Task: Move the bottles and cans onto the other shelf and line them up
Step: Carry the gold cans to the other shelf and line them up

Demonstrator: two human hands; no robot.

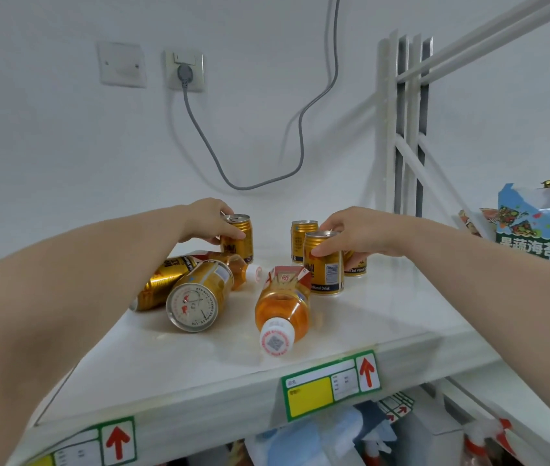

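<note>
Gold cans and orange tea bottles lie scattered on a white shelf (351, 324). My left hand (208, 220) grips an upright gold can (239, 242) at the back left. My right hand (356, 232) grips the top of another upright gold can (324, 267). Behind it stand two more cans, one (301, 240) to its left and one (356, 264) partly hidden under my palm. Two cans lie on their sides at the left, the nearer (199, 299) bottom-end toward me, the other (162, 280) beside my forearm. One bottle (282, 309) lies cap toward me; a second (241, 269) lies behind the cans.
A grey cable (219, 163) hangs from a wall socket (185, 71) behind the shelf. Snack packs (536, 227) fill the neighbouring shelf at right, past a white upright post (388, 129). Price labels with red arrows (330, 385) line the front edge. Goods sit on the shelf below.
</note>
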